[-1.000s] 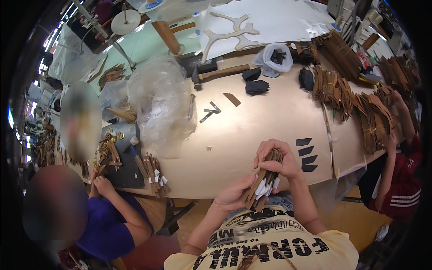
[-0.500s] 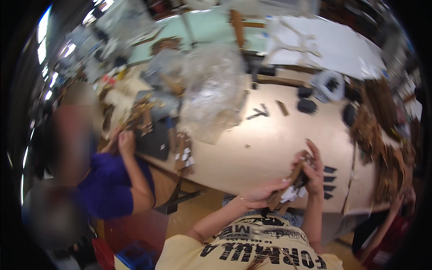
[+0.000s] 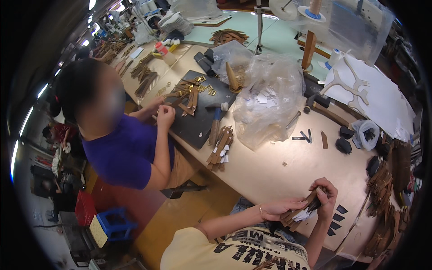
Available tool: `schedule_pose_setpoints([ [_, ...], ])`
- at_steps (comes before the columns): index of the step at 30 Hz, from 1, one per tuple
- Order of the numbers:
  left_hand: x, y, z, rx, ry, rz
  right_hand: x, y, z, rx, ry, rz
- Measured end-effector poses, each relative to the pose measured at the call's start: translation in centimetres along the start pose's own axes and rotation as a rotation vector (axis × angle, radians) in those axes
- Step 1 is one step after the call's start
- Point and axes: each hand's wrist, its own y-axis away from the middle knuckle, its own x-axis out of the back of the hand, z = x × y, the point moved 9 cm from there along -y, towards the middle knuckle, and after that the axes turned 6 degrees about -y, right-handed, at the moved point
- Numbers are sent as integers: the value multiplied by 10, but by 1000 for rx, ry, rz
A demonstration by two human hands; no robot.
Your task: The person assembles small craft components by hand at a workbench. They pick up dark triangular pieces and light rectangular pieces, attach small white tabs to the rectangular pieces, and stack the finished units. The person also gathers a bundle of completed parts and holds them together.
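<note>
My left hand (image 3: 282,208) grips a bundle of brown leather strips (image 3: 292,221) with white tags, held low over the table's front edge. At the bundle's upper end, my right hand (image 3: 328,194) curls its fingers round the strips; part of the bundle is hidden behind them. Several small black pieces (image 3: 335,220) lie in a row just right of my right hand. Farther left on the table rests another stack of brown strips with white tags (image 3: 220,150).
A co-worker in purple (image 3: 130,148) sits at left, hands over brown strips with gold buckles (image 3: 191,96) on a black board (image 3: 202,128). A hammer (image 3: 217,121) lies there. A clear plastic bag (image 3: 270,103) stands mid-table. Brown strips (image 3: 382,193) pile up at right.
The view has swung left, so more of the co-worker and room shows. My right fingers, raised and spread before, now curl over the bundle. Both hands still hold it.
</note>
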Motion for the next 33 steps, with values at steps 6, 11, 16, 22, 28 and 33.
schedule_pose_setpoints([
  [6,37,30,35,-105,-321,260,-15,-64,13,-61,136,181],
  [11,67,81,51,-179,-336,419,-116,-128,23,255,604,-220],
  [16,94,149,59,-308,-255,601,-238,-145,96,582,1141,-643],
  [22,115,241,77,-546,-253,884,-249,-145,151,462,1533,-692],
  [28,122,243,108,-601,-261,795,-229,-117,115,480,1019,-671],
  [33,124,203,131,-540,-353,690,-167,-94,78,233,485,-302],
])
